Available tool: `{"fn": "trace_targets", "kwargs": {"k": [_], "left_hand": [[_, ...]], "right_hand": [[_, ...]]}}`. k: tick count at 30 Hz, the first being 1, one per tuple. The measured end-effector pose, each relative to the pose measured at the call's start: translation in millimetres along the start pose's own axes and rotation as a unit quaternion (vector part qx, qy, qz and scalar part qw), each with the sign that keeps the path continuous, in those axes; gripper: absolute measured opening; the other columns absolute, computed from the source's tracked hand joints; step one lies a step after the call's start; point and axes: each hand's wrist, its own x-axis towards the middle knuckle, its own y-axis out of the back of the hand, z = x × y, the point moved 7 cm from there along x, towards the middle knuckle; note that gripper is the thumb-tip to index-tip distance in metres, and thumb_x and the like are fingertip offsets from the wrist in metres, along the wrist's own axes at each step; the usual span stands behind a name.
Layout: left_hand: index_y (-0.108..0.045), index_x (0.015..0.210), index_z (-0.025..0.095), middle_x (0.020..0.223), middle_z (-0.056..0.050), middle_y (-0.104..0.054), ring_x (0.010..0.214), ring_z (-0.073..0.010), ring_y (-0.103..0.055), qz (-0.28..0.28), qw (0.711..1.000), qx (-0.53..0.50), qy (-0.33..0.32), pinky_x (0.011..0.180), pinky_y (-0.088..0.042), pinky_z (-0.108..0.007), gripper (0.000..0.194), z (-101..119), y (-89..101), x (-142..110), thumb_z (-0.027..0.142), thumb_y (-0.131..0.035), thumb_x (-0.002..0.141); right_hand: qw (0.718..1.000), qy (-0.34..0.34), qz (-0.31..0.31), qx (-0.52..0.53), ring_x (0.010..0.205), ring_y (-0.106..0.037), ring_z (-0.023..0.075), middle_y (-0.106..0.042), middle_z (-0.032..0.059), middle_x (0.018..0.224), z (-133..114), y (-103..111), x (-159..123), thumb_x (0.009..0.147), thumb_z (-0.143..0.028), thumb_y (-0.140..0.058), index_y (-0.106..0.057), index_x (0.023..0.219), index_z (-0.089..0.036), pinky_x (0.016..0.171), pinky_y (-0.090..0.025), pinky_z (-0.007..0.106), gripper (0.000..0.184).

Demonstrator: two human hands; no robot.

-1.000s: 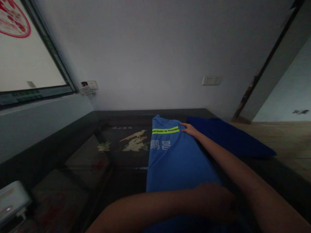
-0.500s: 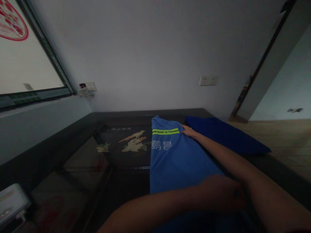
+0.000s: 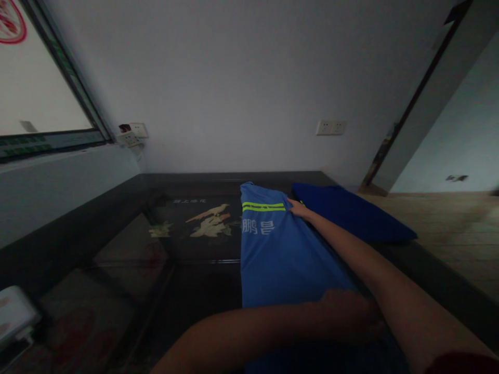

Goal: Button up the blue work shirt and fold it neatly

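Observation:
A light blue garment (image 3: pixel 280 254) with two yellow-green stripes and white characters lies folded lengthwise on a dark glass-topped table (image 3: pixel 183 291). My right hand (image 3: pixel 298 209) reaches to the far end and grips the garment's right edge beside the stripes. My left forearm crosses low in front of me. My left hand (image 3: pixel 351 317) sits curled on the near right edge of the same garment; in the dim light its fingers look closed on the cloth.
A darker blue cloth (image 3: pixel 351 213) lies on the table right of the garment. A white device (image 3: pixel 15 317) sits at the near left edge. A bird picture (image 3: pixel 206 223) shows under the glass. Wall sockets (image 3: pixel 330 127) and a doorway stand behind.
Both hands keep their places on the garment's right edge. The view has shifted slightly right and down, and my left hand has slid a little nearer the edge.

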Motion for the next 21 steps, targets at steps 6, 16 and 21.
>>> {"fn": "trace_targets", "kwargs": {"k": [6,16,21], "left_hand": [[-0.043,0.135,0.014,0.114,-0.016,-0.062,0.105,-0.0267,-0.06,-0.006,0.992,0.027,-0.12,0.082,-0.049,-0.035,0.052,14.6,11.4,-44.8,0.043,-0.042,0.092],[-0.056,0.116,0.018,0.122,-0.01,-0.058,0.117,-0.0228,-0.051,0.415,0.87,-0.086,0.251,0.102,-0.038,-0.041,0.036,-186.1,130.3,-190.8,0.011,-0.051,0.081],[-0.048,0.122,0.011,0.109,-0.012,-0.064,0.098,-0.0194,-0.062,0.482,0.737,-0.225,0.417,0.083,-0.049,-0.029,0.042,-284.8,155.6,-188.3,0.014,-0.055,0.081]], "right_hand": [[0.997,0.0,0.046,-0.063,0.126,-0.044,0.0272,-0.047,0.0134,0.138,-11.6,8.3,-15.9,0.081,-0.008,-0.047,-0.05,0.131,-0.017,0.105,-0.033,0.039,0.051],[0.99,0.001,0.055,-0.133,0.096,-0.059,0.0219,-0.065,0.009,0.105,-29.0,62.6,-113.7,0.089,-0.028,-0.048,-0.062,0.109,-0.02,0.082,-0.044,0.03,0.026],[0.989,-0.061,0.007,-0.136,0.076,-0.061,0.0207,-0.066,0.0076,0.088,-21.1,62.6,-209.2,0.087,-0.045,-0.05,-0.063,0.086,-0.021,0.062,-0.042,0.029,0.027]]}}
